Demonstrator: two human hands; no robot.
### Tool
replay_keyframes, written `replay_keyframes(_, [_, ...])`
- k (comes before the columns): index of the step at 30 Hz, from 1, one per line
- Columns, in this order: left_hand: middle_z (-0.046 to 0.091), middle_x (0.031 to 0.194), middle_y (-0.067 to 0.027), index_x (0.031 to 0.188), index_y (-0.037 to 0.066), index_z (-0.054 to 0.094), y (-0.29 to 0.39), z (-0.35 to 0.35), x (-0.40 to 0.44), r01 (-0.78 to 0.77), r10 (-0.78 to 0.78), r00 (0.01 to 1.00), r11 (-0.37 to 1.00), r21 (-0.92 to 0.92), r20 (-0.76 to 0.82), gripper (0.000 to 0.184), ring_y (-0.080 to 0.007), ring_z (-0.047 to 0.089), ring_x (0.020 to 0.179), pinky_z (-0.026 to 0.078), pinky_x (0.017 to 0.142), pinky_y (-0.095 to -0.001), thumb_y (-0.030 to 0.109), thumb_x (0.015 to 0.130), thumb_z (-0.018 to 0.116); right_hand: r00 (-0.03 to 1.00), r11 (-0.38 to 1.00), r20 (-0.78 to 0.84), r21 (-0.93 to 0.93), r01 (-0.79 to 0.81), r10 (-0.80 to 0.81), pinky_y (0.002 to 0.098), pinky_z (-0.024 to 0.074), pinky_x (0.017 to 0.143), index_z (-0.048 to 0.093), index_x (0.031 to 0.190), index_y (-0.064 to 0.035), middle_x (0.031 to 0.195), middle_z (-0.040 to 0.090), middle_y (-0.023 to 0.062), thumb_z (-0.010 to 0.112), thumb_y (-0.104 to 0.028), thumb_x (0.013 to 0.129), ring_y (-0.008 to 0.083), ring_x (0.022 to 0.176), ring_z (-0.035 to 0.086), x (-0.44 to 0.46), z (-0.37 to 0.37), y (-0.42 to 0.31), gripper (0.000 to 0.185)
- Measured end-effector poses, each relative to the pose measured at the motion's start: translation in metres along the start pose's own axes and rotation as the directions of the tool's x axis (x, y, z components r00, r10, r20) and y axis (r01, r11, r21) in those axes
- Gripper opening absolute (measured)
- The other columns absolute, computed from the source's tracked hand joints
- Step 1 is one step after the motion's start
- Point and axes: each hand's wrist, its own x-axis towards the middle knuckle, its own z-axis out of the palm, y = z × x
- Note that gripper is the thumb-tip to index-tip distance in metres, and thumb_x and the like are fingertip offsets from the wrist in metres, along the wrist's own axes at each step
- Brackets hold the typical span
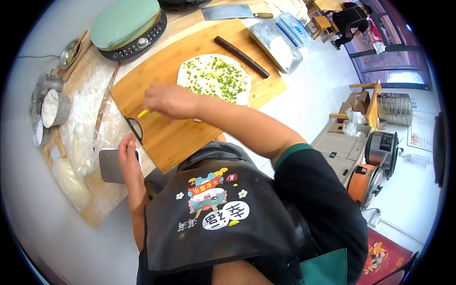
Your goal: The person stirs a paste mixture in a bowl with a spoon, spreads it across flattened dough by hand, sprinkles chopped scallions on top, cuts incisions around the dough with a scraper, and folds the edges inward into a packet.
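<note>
My right hand (172,100) is closed above the wooden board (156,147), with a small yellow stick-like end (143,113) poking out beneath its fingers; the rest of that item is hidden. Just beyond the wrist lies a round flat sheet of dough (216,78), sprinkled with chopped green onion and partly covered by my forearm. My left hand (128,154) is beside the board's left edge, fingers stretched out and nothing visible in them. Under and beside it is a grey flat device with a white rim (112,166). A dark rolling pin (242,57) rests on the board past the dough.
A cleaver (228,12) lies behind the board, near a green-lidded electric griddle (126,23). A clear container of white flour or fat (280,47) stands at right. Dough lumps (71,180) and a flour cup (55,108) sit left. A person in black (351,21) is far off.
</note>
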Motion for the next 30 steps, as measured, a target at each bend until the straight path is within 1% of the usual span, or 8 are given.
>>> replay_keyframes(2, [0.059,0.128,-0.0136,0.129,-0.005,0.054,-0.001,-0.002,0.002,-0.004,0.004,1.000,1.000,-0.010,0.002,0.035,-0.0208,0.052,0.124,0.037,0.107,-0.0331,0.012,0.099,0.047,0.999,0.999,0.042,-0.025,-0.028,0.029,0.0420,0.0487,0.084,0.061,0.099,-0.0103,0.098,0.059,0.0099,0.064,-0.008,0.083,0.0324,0.099,0.056,-0.008,-0.053,0.009,0.016])
replay_keyframes(5, [0.059,0.127,-0.0137,0.129,-0.006,0.054,-0.006,-0.002,0.008,-0.007,0.008,1.000,1.000,-0.011,0.015,0.035,-0.0208,0.053,0.123,0.037,0.107,-0.0325,0.012,0.099,0.047,0.945,0.923,0.131,-0.290,-0.254,0.301,0.0417,0.0490,0.084,0.061,0.102,-0.0078,0.100,0.058,0.0102,0.065,-0.008,0.084,0.0316,0.102,0.056,-0.064,-0.138,0.051,0.019])
replay_keyframes(6, [0.059,0.127,-0.0136,0.128,-0.006,0.055,-0.009,-0.001,0.010,-0.014,0.015,1.000,1.000,-0.021,0.025,0.035,-0.0206,0.053,0.123,0.038,0.107,-0.0322,0.013,0.099,0.048,0.907,0.867,0.074,-0.332,-0.370,0.415,0.0417,0.0489,0.083,0.061,0.100,-0.0068,0.098,0.059,0.0100,0.065,-0.009,0.085,0.0317,0.099,0.057,-0.084,-0.156,0.054,0.016])
replay_keyframes(10, [0.060,0.126,-0.0125,0.127,-0.005,0.056,-0.008,0.020,0.008,-0.013,0.013,0.999,1.000,-0.004,0.044,0.033,-0.0194,0.054,0.121,0.039,0.106,-0.0306,0.014,0.100,0.051,0.835,0.780,0.097,-0.428,-0.456,0.541,0.0416,0.0497,0.084,0.064,0.105,-0.0091,0.099,0.061,0.0075,0.061,-0.010,0.087,0.0299,0.102,0.058,-0.148,-0.184,0.091,0.018])
replay_keyframes(16, [0.060,0.124,-0.0112,0.126,-0.005,0.056,-0.003,0.068,0.000,0.000,-0.001,0.999,1.000,0.022,0.045,0.032,-0.0181,0.054,0.118,0.039,0.105,-0.0296,0.014,0.101,0.051,0.873,0.823,0.073,-0.378,-0.423,0.482,0.0418,0.0499,0.085,0.062,0.109,-0.0101,0.100,0.061,0.0067,0.061,-0.009,0.085,0.0298,0.103,0.058,-0.173,-0.175,0.114,0.024])
replay_keyframes(21, [0.060,0.124,-0.0115,0.126,-0.004,0.057,0.001,0.100,-0.006,0.008,-0.011,0.999,0.997,0.073,0.041,0.032,-0.0177,0.054,0.118,0.039,0.104,-0.0290,0.013,0.100,0.051,0.827,0.794,0.088,-0.352,-0.496,0.556,0.0434,0.0503,0.085,0.061,0.109,-0.0091,0.100,0.062,0.0100,0.056,-0.008,0.087,0.0311,0.101,0.060,-0.162,-0.176,0.093,0.022])
replay_keyframes(24, [0.061,0.124,-0.0121,0.125,-0.005,0.057,-0.004,0.114,-0.007,-0.010,0.006,0.999,0.996,0.093,0.038,0.031,-0.0174,0.055,0.118,0.040,0.104,-0.0289,0.011,0.099,0.052,0.814,0.771,0.088,-0.394,-0.501,0.574,0.0421,0.0506,0.083,0.062,0.108,-0.0071,0.099,0.062,0.0103,0.064,-0.008,0.084,0.0316,0.099,0.060,-0.171,-0.165,0.095,0.024])
replay_keyframes(30, [0.061,0.125,-0.0127,0.125,-0.005,0.058,0.005,0.130,-0.012,-0.014,0.011,1.000,0.993,0.113,0.028,0.031,-0.0176,0.056,0.117,0.041,0.104,-0.0287,0.010,0.099,0.052,0.699,0.597,-0.041,-0.486,-0.639,0.714,0.0424,0.0506,0.083,0.062,0.105,-0.0074,0.100,0.063,0.0093,0.064,-0.010,0.085,0.0305,0.101,0.060,-0.167,-0.187,0.098,0.020])
